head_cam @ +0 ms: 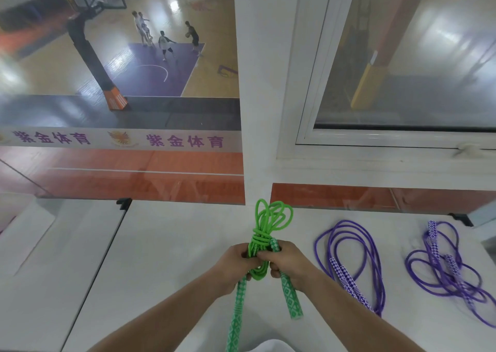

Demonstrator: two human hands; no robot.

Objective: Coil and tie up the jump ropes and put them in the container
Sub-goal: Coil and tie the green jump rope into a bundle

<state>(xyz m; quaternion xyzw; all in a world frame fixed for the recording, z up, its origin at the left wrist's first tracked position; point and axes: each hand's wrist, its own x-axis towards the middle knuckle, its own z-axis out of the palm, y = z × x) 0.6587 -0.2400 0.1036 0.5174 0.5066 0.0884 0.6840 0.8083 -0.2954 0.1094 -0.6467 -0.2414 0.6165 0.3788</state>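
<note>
Both hands gripping green rope [261,240] above white table [171,244]: left hand [236,264] clutching coiled bundle, right hand [287,263] curling round handle. Two purple ropes [349,260] [445,268] lying loose at right.

My one head camera looks forward and down, close over the white table [166,244], toward the window [402,56].

Soft, even indoor light, fairly dim. Ceiling lights glare in white patches on the court floor [171,5] behind hazy, reflective glass. Wide-angle bending curves the edges; corners blur, shadows stay faint.
</note>
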